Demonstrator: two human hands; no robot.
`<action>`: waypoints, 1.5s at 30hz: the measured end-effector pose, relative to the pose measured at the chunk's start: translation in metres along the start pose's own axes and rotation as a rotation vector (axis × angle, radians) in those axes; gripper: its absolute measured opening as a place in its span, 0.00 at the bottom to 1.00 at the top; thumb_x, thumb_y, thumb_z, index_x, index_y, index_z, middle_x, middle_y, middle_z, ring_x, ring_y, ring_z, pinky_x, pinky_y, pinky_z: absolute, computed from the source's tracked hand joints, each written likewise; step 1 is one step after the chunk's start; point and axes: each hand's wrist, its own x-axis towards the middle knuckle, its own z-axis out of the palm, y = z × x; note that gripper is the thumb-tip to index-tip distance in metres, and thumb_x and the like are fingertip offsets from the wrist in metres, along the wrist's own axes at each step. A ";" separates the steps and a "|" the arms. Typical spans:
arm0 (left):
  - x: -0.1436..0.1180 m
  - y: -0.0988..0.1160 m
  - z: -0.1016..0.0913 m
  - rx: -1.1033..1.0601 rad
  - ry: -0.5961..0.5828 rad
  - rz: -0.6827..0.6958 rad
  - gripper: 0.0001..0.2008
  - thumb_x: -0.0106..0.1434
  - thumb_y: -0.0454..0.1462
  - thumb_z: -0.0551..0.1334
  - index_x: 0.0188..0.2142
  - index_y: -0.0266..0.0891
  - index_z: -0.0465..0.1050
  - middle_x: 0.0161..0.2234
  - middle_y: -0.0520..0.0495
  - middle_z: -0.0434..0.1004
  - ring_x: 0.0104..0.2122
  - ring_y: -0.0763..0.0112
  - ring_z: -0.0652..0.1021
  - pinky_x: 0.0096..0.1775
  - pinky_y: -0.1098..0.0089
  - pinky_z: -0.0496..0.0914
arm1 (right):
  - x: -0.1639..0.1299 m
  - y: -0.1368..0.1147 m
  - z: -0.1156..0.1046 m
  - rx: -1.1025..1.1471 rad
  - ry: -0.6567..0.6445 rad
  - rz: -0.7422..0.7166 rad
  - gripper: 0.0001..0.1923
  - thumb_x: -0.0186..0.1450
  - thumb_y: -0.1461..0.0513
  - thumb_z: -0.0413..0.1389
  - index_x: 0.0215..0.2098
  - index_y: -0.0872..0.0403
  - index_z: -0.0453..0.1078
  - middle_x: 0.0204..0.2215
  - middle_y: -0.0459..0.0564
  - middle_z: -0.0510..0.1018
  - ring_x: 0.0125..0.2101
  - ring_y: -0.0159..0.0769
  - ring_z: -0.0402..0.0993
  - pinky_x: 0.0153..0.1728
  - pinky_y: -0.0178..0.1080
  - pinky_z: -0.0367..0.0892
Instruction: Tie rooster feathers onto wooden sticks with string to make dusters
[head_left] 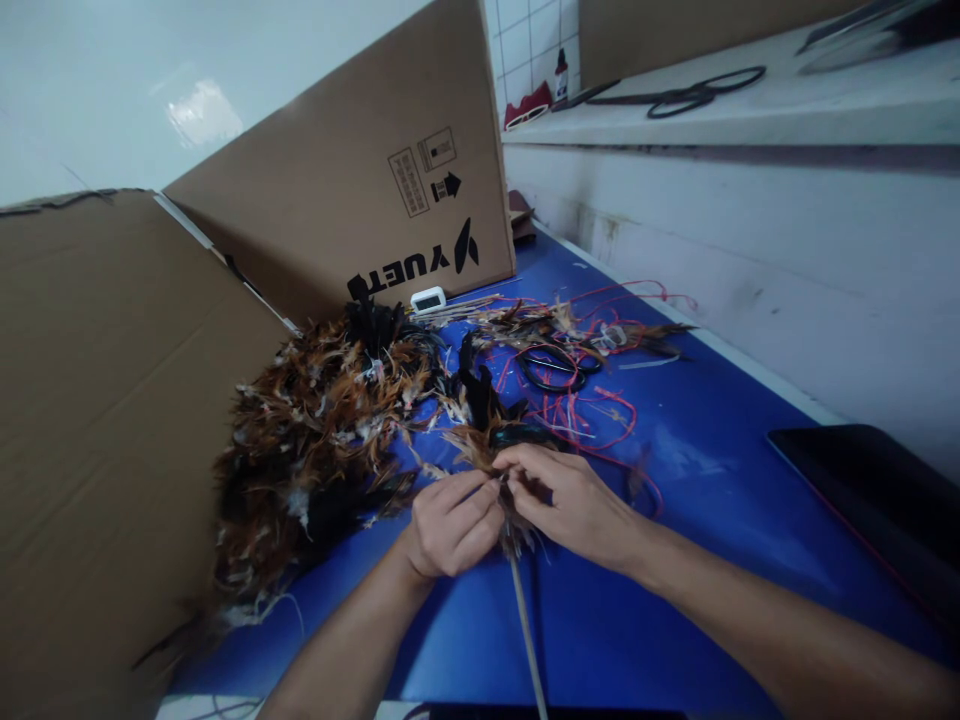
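Feathers — wispy brown-black tuft; hands pinch them on thin stick.

Your left hand and right hand cover the top of the thin stick, so you can't see how the feathers sit on it. Its lower end runs off the bottom edge. The dark tablet gets cut off at the right, and the box label is too small to read.
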 end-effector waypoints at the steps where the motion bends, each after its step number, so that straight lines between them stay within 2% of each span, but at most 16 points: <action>1: 0.000 0.000 0.000 0.004 0.003 0.000 0.03 0.57 0.30 0.59 0.33 0.33 0.70 0.35 0.43 0.78 0.42 0.63 0.76 0.39 0.66 0.74 | 0.001 0.000 0.000 0.005 -0.001 -0.025 0.12 0.60 0.69 0.47 0.40 0.52 0.66 0.31 0.46 0.73 0.31 0.30 0.70 0.34 0.32 0.64; 5: 0.000 0.000 0.000 0.009 0.006 0.003 0.04 0.56 0.30 0.59 0.33 0.32 0.70 0.35 0.42 0.78 0.41 0.63 0.76 0.39 0.66 0.74 | 0.002 0.000 -0.001 0.009 -0.033 -0.057 0.11 0.62 0.69 0.46 0.36 0.53 0.68 0.31 0.47 0.73 0.32 0.30 0.69 0.35 0.33 0.63; 13: 0.000 -0.001 0.001 0.000 0.022 -0.063 0.07 0.54 0.29 0.62 0.35 0.34 0.70 0.33 0.44 0.78 0.40 0.66 0.76 0.38 0.68 0.74 | 0.001 -0.003 -0.006 0.019 -0.062 0.021 0.08 0.64 0.66 0.46 0.34 0.52 0.66 0.29 0.46 0.73 0.31 0.30 0.68 0.34 0.34 0.62; 18: -0.007 -0.001 0.003 -0.044 -0.014 -0.100 0.14 0.54 0.28 0.62 0.41 0.34 0.69 0.36 0.45 0.78 0.43 0.66 0.75 0.41 0.66 0.73 | 0.001 -0.004 -0.007 0.014 -0.090 0.116 0.07 0.62 0.66 0.46 0.30 0.53 0.65 0.25 0.43 0.71 0.25 0.28 0.66 0.28 0.32 0.60; 24: -0.009 0.000 0.000 -0.054 0.028 -0.165 0.14 0.55 0.28 0.61 0.43 0.34 0.70 0.33 0.46 0.78 0.41 0.68 0.76 0.41 0.66 0.73 | 0.001 -0.004 -0.009 -0.003 -0.111 0.208 0.07 0.58 0.68 0.46 0.26 0.53 0.64 0.21 0.41 0.69 0.21 0.27 0.63 0.24 0.31 0.57; 29: -0.009 -0.002 -0.001 -0.084 -0.008 -0.167 0.15 0.56 0.28 0.60 0.44 0.35 0.70 0.33 0.47 0.78 0.39 0.70 0.76 0.40 0.69 0.73 | 0.002 -0.005 -0.012 -0.002 -0.129 0.265 0.08 0.57 0.68 0.46 0.25 0.53 0.65 0.19 0.41 0.69 0.19 0.27 0.62 0.21 0.30 0.55; 40: -0.011 -0.005 0.003 -0.217 -0.154 -0.376 0.09 0.58 0.26 0.55 0.36 0.36 0.70 0.30 0.47 0.74 0.34 0.73 0.74 0.37 0.71 0.70 | 0.003 -0.001 -0.011 -0.014 -0.138 0.321 0.08 0.55 0.68 0.47 0.23 0.53 0.65 0.15 0.41 0.69 0.16 0.28 0.62 0.19 0.31 0.55; 45: -0.015 -0.007 0.009 -0.311 -0.163 -0.498 0.06 0.60 0.29 0.54 0.32 0.37 0.70 0.29 0.48 0.72 0.31 0.75 0.72 0.33 0.74 0.66 | 0.003 0.000 -0.011 -0.051 -0.155 0.327 0.08 0.55 0.68 0.47 0.23 0.53 0.66 0.16 0.42 0.69 0.17 0.28 0.63 0.20 0.31 0.55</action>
